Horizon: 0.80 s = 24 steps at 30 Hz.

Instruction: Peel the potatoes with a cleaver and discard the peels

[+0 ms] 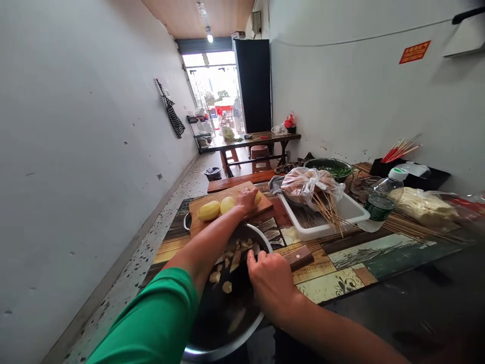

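Note:
My left hand [248, 200] reaches over the bowl to the cutting board [206, 198], its fingers closed around a peeled potato [258, 197] at the right end of a row. Two more peeled potatoes, one round [227, 205] and one long [208, 211], lie to its left. Over the bowl's right rim, my right hand [271, 275] is closed on a knife; its wooden handle [299, 257] sticks out to the right, and the blade is mostly hidden. Potato peelings [227, 287] are in the large metal bowl [261, 235] below my arms.
Right of the board, a white tray [314, 231] holds a tied plastic bag [310, 184] and wooden skewers [329, 210]. A water bottle [381, 202] stands beside it. Behind are a bowl of greens [333, 169] and a wooden bench [240, 181]. A wall runs along the left.

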### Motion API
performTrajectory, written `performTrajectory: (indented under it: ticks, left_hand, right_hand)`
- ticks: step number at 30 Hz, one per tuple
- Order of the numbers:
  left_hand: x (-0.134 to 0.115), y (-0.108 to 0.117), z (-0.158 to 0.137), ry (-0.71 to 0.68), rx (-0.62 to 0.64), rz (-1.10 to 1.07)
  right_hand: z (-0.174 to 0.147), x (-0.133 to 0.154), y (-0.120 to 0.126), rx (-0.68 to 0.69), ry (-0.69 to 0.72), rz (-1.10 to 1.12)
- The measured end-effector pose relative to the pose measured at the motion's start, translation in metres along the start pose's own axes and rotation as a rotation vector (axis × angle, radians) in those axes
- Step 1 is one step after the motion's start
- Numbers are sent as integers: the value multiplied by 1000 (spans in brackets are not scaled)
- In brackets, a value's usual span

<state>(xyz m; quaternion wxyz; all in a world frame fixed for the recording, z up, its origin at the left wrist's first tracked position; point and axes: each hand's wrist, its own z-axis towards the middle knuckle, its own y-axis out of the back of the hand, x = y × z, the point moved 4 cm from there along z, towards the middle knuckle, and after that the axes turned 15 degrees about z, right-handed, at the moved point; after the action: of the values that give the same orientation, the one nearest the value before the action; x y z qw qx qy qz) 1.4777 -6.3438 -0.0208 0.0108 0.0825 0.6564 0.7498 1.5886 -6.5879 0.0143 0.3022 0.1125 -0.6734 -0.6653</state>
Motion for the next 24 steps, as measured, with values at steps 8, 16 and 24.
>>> performTrajectory:
  ticks: [8, 16, 24]
  left_hand:
    - [0, -5, 9, -45, 52, 195]
    - [-15, -4, -3, -308, 100, 284]
    - [-16, -9, -8, -392, 106, 342]
  right_hand:
    - [-2, -6, 7, -25, 18, 22]
    - [-8, 0, -1, -67, 51, 70]
    - [-11, 2, 0, 7, 129, 54]
